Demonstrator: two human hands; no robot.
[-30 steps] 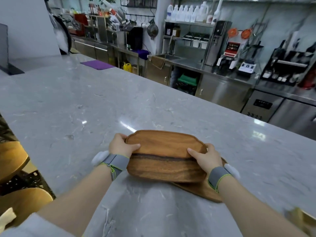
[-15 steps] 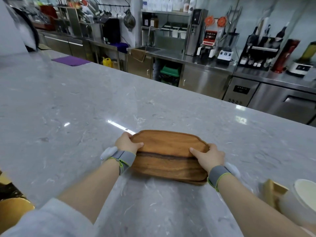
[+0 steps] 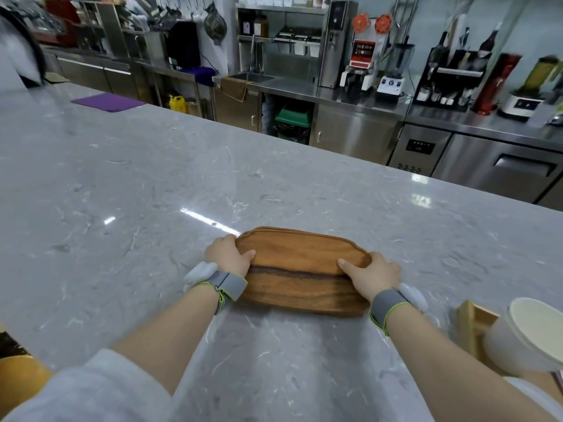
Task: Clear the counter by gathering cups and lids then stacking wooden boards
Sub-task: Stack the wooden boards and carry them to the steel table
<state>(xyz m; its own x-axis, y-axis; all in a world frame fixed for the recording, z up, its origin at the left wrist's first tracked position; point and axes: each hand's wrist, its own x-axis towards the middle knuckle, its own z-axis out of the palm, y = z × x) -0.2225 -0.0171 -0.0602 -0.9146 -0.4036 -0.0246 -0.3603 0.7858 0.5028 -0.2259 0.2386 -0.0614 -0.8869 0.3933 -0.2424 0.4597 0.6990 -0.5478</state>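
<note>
- The boards [image 3: 300, 269] lie flat on the counter [image 3: 152, 184], near its near edge and about in the middle of its width. Only the top board shows clearly; whether one or more boards lie under it I cannot tell, because the edges line up.
- The top board is oval, with a dark stripe of grain along its length. Its long side runs parallel to the near edge of the counter.
- The left hand [image 3: 227, 254] holds the left end of the boards. The thumb presses on the top face and the other fingers wrap around the end, so the hand is pinching the wood, not spread flat.
- The right hand [image 3: 373, 274] holds the right end in the same way, thumb on top and fingers curled around the edge.
- I think the two hands hold opposite ends so that the boards stay square to each other and do not slide apart. It is also the natural hold to lift or push a wide stack.
- Each wrist carries a grey band with a white part on the outer side.
- At the near right corner of the counter a white cup [image 3: 528, 336] lies tilted against a small wooden box [image 3: 475, 324]. It is apart from the boards, near the right forearm.
- My judgement is that the gathering of cups is mostly done and the stacking step is now in hand.
- Far from the boards, near the far left edge, a purple mat [image 3: 108, 102] lies flat.
</note>
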